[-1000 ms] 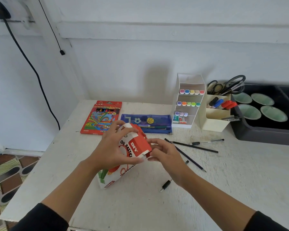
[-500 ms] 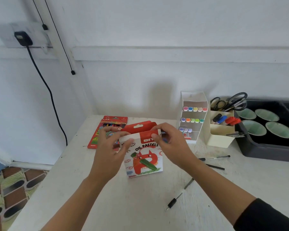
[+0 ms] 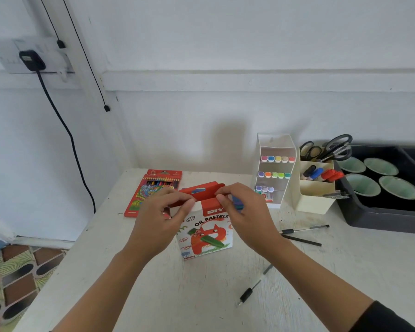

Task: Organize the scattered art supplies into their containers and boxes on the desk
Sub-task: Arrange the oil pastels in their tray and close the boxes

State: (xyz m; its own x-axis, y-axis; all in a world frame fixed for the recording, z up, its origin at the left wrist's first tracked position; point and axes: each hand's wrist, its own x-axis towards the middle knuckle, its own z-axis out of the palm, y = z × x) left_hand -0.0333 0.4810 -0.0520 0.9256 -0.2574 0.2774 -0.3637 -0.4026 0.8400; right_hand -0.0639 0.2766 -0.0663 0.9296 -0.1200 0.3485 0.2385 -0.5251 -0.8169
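Note:
An oil pastels box (image 3: 205, 236), white with an orange cat picture, stands upright on the white desk (image 3: 177, 295). Its red top flap (image 3: 201, 191) is raised. My left hand (image 3: 161, 221) pinches the flap's left end. My right hand (image 3: 244, 216) pinches the flap's right end. Both hands hide the box's upper corners. Loose black pens lie to the right: one (image 3: 304, 229), another (image 3: 302, 240), and a third (image 3: 253, 287) nearer the front.
A red colour pencil box (image 3: 151, 191) lies at the back left. A white marker rack (image 3: 274, 170) and a cream holder (image 3: 315, 188) with scissors (image 3: 331, 149) and markers stand at the back right. A black tray (image 3: 379, 214) holds green bowls. A blue pouch (image 3: 237, 203) peeks behind my right hand.
The box went from tilted in both hands to standing upright on the desk. Both hands moved to its top, and the red flap now stands raised.

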